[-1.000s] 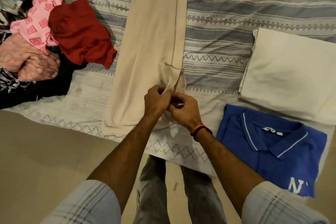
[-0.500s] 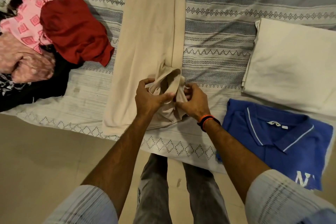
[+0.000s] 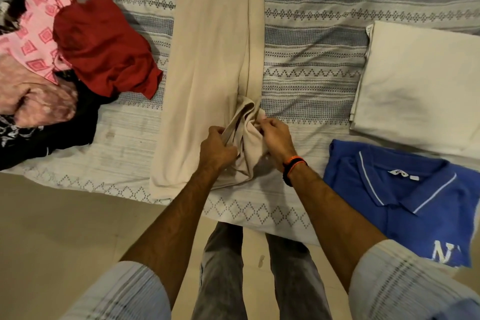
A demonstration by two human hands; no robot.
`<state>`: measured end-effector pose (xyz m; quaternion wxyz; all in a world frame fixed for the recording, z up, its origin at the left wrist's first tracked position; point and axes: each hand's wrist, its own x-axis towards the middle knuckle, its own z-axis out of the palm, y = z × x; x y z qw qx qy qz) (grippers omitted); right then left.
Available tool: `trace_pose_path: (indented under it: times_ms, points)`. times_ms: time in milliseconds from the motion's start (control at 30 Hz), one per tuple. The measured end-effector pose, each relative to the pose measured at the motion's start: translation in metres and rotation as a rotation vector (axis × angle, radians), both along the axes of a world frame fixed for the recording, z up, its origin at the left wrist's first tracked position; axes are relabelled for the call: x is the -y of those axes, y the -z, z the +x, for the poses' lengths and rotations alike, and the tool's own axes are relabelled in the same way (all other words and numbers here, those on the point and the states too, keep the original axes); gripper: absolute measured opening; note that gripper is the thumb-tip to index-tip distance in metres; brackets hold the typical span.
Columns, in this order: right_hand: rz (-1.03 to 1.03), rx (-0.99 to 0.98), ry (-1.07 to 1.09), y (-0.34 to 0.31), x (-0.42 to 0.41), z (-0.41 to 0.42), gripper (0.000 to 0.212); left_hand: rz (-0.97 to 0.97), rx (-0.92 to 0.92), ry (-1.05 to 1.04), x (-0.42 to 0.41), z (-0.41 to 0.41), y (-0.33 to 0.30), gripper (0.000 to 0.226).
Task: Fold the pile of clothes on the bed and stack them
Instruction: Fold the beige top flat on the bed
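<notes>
head view: beige trousers (image 3: 207,60) cut off above, hands' (image 3: 246,143) fingertips buried

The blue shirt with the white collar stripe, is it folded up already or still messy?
Folded. The blue shirt lies flat and squared on the bed, collar on top, sleeves tucked out of sight.

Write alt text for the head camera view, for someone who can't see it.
Both hands, left hand and right hand, grip the near end of beige trousers laid along a striped bedsheet. Unfolded clothes sit left; a folded white garment and blue polo shirt lie right.
</notes>
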<state>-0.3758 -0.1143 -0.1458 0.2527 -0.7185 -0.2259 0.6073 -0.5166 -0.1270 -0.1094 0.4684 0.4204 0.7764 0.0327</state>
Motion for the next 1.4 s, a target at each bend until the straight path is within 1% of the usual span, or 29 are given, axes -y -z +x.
trace_pose_path:
  times_ms: [67,133,200,267,333,400,433,500,533,567,633,733,800,867,933,967,1000,1033,1067,1100,1133,1167,1200,1233,1267,1300,1333,1367,1400]
  points:
    - [-0.048,-0.016,0.132,0.026,-0.001,-0.003,0.049,0.030,-0.003,0.026,0.001,0.002,0.000,0.067]
    - [-0.075,-0.043,0.165,0.021,-0.005,-0.005,0.050,0.067,-0.016,0.085,0.004,0.005,0.004,0.082]
    - [-0.103,-0.117,0.163,-0.005,-0.008,-0.008,0.036,0.111,-0.060,0.176,0.007,0.009,0.007,0.091]
    - [-0.117,-0.201,0.153,-0.015,-0.010,-0.006,0.022,0.164,-0.126,0.260,0.008,0.011,0.010,0.096]
    - [-0.084,-0.218,0.148,-0.019,-0.008,0.000,0.023,0.213,-0.175,0.344,0.009,0.015,0.010,0.101]
    - [0.006,-0.180,0.219,-0.021,-0.005,0.008,0.022,0.225,-0.224,0.422,0.011,0.018,0.010,0.106]
    - [0.075,-0.135,0.288,-0.021,-0.004,0.014,0.019,0.226,-0.225,0.421,0.012,0.018,0.009,0.104]
    - [0.210,-0.003,0.412,-0.019,-0.003,0.028,0.015,0.244,-0.179,0.336,0.010,0.017,0.007,0.091]
    - [0.249,0.065,0.417,-0.018,-0.002,0.034,0.013,0.250,-0.160,0.290,0.008,0.017,0.005,0.084]
    - [0.263,0.131,0.382,-0.015,0.001,0.039,0.014,0.251,-0.149,0.262,0.007,0.017,0.004,0.077]
    - [0.221,0.209,0.256,-0.009,0.004,0.048,0.020,0.257,-0.140,0.230,0.005,0.020,0.003,0.067]
    - [0.137,0.299,0.082,-0.009,0.004,0.053,0.041,0.279,-0.132,0.122,0.001,0.024,0.003,0.043]
    - [0.198,0.371,0.101,-0.012,0.003,0.056,0.039,0.301,-0.122,-0.015,-0.001,0.028,0.004,0.032]
    - [0.236,0.430,0.158,-0.016,0.005,0.060,0.031,0.371,-0.089,-0.116,-0.002,0.032,0.003,0.028]
    - [0.170,0.487,0.112,-0.014,0.011,0.064,0.030,0.470,-0.049,-0.139,-0.001,0.037,0.000,0.022]
    - [0.156,0.554,0.057,-0.012,0.016,0.067,0.031,0.513,-0.021,-0.148,0.000,0.040,-0.001,0.020]
    - [0.188,0.648,-0.010,-0.012,0.019,0.068,0.032,0.553,0.013,-0.162,0.000,0.043,-0.002,0.017]
    - [0.277,0.741,-0.067,-0.013,0.021,0.068,0.032,0.586,0.055,-0.173,0.000,0.047,-0.003,0.015]
    - [0.377,0.785,-0.088,-0.014,0.022,0.068,0.030,0.607,0.106,-0.168,0.000,0.053,-0.005,0.014]
    - [0.438,0.756,-0.080,-0.014,0.021,0.068,0.024,0.597,0.173,-0.147,0.000,0.059,-0.007,0.013]
    - [0.424,0.653,-0.048,-0.014,0.019,0.068,0.016,0.549,0.263,-0.114,0.000,0.067,-0.010,0.016]
    - [0.339,0.490,-0.032,-0.015,0.014,0.066,0.021,0.462,0.363,-0.080,-0.001,0.075,-0.011,0.022]
    - [0.218,0.306,-0.022,-0.014,0.009,0.065,0.039,0.368,0.442,-0.047,0.000,0.081,-0.011,0.029]
    - [0.105,0.150,-0.037,-0.015,0.004,0.064,0.059,0.312,0.451,-0.016,0.002,0.085,-0.010,0.033]
    - [0.031,0.076,-0.050,-0.015,-0.001,0.064,0.074,0.303,0.396,0.011,0.005,0.087,-0.008,0.033]
    - [0.003,0.055,-0.044,-0.012,-0.004,0.065,0.078,0.330,0.307,0.029,0.007,0.085,-0.005,0.030]
    - [-0.011,0.070,-0.017,-0.010,-0.006,0.067,0.070,0.369,0.192,0.049,0.011,0.080,-0.002,0.029]
    - [-0.010,0.092,0.014,-0.008,-0.007,0.068,0.056,0.409,0.067,0.083,0.016,0.073,0.001,0.031]
    - [-0.016,0.083,0.017,-0.006,-0.007,0.069,0.043,0.441,-0.053,0.134,0.022,0.062,0.004,0.039]
